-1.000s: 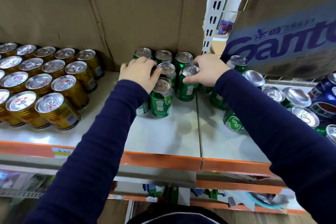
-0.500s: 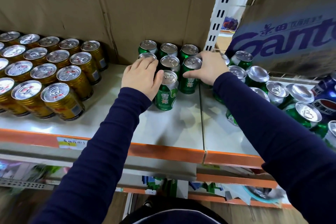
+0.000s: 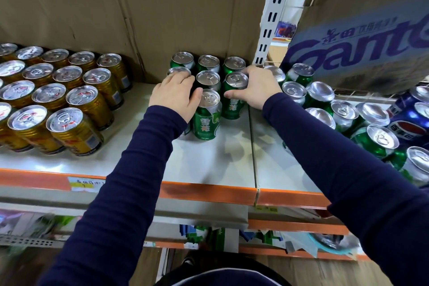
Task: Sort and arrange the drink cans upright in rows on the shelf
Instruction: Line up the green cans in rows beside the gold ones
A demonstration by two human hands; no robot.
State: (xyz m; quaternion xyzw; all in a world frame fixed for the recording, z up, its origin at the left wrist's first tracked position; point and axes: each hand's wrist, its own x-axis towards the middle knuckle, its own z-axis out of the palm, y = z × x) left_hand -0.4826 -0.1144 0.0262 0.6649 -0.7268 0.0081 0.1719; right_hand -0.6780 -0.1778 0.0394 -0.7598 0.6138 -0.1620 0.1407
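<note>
Green drink cans stand upright in a three-wide block at the back middle of the grey shelf (image 3: 220,165). My left hand (image 3: 175,96) lies flat over the block's left column and hides a can beneath the palm. Its thumb touches the front middle green can (image 3: 207,121). My right hand (image 3: 256,88) grips the second can of the right column (image 3: 234,107), thumb in front and fingers behind its top. More green cans (image 3: 321,96) stand and lean in a loose bunch to the right of that hand.
Gold cans (image 3: 69,104) fill the shelf's left side in neat rows. Blue Pepsi cans (image 3: 411,123) lie at the far right. A printed cardboard box (image 3: 362,37) stands behind the loose cans, with a cardboard sheet (image 3: 162,7) and a white slotted post (image 3: 271,18) at the back.
Both hands stay on the green block in nearly the same places. The view has moved a little closer and higher.
</note>
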